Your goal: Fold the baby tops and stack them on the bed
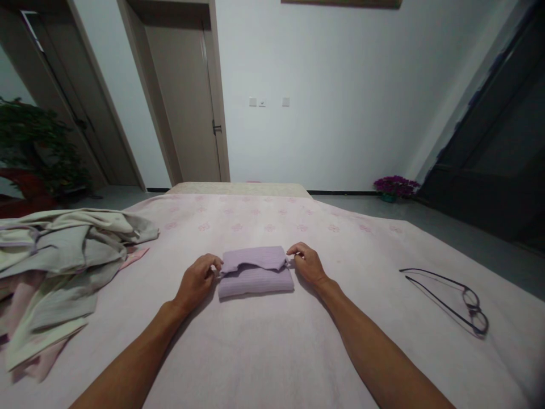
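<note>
A small lilac cloth [255,274], folded into a compact rectangle, lies in the middle of a pale pink bedspread [264,352]. My left hand [196,281] pinches the top layer at the cloth's left edge. My right hand [306,262] pinches the same layer at the right edge. The top layer is partly folded over, and its front edge sags in the middle. Both forearms reach in from the bottom of the view.
A loose pile of grey, cream and pink garments [55,267] sits on the bed at the left. A pair of dark-framed glasses [455,298] lies open on the right. Beyond the bed are two doors, a potted plant [38,147] and a flower pot [394,187].
</note>
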The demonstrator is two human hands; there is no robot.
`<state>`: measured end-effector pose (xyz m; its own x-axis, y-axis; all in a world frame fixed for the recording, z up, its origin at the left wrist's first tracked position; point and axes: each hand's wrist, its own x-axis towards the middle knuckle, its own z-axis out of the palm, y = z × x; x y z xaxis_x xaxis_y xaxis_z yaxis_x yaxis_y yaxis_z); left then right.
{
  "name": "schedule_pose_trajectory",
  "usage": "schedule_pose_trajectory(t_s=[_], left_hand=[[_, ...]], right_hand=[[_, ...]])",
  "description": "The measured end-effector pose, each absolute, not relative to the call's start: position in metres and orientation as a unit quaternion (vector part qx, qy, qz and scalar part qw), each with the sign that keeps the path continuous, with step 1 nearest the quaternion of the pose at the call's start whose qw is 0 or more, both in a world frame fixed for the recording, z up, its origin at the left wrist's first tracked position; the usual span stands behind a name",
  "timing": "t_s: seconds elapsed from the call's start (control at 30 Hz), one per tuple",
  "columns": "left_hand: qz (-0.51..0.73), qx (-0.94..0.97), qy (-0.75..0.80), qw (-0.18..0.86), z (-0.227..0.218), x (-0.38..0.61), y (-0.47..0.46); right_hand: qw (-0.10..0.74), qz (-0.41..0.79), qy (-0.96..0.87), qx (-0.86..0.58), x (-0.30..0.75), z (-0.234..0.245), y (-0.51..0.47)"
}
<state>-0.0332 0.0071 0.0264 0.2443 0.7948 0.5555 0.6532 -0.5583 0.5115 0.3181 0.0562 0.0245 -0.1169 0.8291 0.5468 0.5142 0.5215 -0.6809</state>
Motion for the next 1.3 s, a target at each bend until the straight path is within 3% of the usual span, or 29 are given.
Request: schedule_pose_trajectory(t_s=[0.13, 0.33, 0.43, 0.57, 0.67, 0.77, 0.87, 1.03, 1.17, 1.3], left_hand=[[0.427, 0.773, 0.463, 0.068, 0.04, -0.02, -0.001], [0.238, 0.893, 0.381, 0.016, 0.05, -0.004, -0.011], [0.209, 0.905, 0.371, -0.016, 0.053, -0.003, -0.017], [0.222, 0.902, 0.368, -0.042, 0.049, -0.001, -0.022], [0.272, 0.889, 0.358, -0.083, 0.04, 0.0, -0.019], [0.331, 0.87, 0.342, -0.129, 0.034, 0.001, -0.015], [0.369, 0.859, 0.316, -0.162, 0.035, 0.002, -0.016], [0.451, 0.804, 0.357, -0.15, 0.038, -0.004, -0.019], [0.486, 0.74, 0.451, -0.113, 0.027, -0.016, -0.009], [0.401, 0.73, 0.552, -0.047, 0.014, -0.025, 0.005]], right_hand=[[0.504, 0.107, -0.745, -0.423, 0.303, 0.044, 0.044], [0.31, 0.097, -0.882, -0.341, 0.288, 0.049, 0.029], [0.287, 0.051, -0.877, -0.381, 0.284, 0.053, 0.025], [0.282, 0.028, -0.889, -0.359, 0.272, 0.064, 0.012], [0.217, 0.048, -0.921, -0.32, 0.256, 0.064, 0.001], [0.167, 0.031, -0.925, -0.341, 0.24, 0.055, -0.007], [0.169, 0.001, -0.912, -0.374, 0.23, 0.05, -0.009], [0.256, 0.065, -0.863, -0.43, 0.239, 0.071, -0.003], [0.458, 0.196, -0.69, -0.525, 0.262, 0.091, 0.027], [0.67, 0.433, -0.374, -0.473, 0.29, 0.087, 0.075]])
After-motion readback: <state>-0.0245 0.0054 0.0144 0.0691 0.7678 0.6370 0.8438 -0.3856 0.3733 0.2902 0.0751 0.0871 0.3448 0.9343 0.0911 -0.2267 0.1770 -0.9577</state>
